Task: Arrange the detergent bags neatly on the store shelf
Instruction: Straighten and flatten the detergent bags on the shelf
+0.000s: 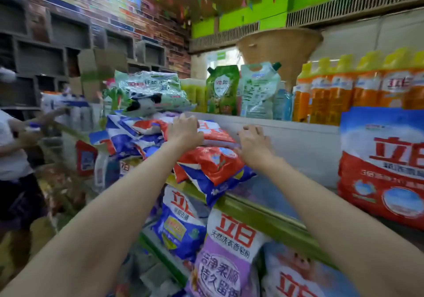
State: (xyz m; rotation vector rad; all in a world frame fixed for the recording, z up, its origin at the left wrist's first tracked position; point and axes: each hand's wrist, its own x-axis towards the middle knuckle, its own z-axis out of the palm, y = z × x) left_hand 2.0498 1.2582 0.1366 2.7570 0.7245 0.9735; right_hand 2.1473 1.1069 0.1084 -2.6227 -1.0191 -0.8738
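A pile of red, white and blue detergent bags (pixel 213 168) lies on the middle shelf (pixel 263 216), some hanging over its green front edge. My left hand (pixel 183 131) rests palm-down on the top bag (pixel 213 131) of the pile, fingers spread over it. My right hand (pixel 252 145) presses against the right end of the same stack, fingers curled at the bags' edge. More bags stand on the shelf below: a blue one (pixel 179 223), a purple one (pixel 227 257) and another (pixel 298 278) at the bottom right.
A large red and white detergent bag (pixel 380 163) stands at the right of the shelf. Orange bottles (pixel 358 88) and green pouches (pixel 222 90) line the upper shelf. Clear-wrapped packs (pixel 151 90) lie behind the pile. Another person (pixel 13 150) stands at the left.
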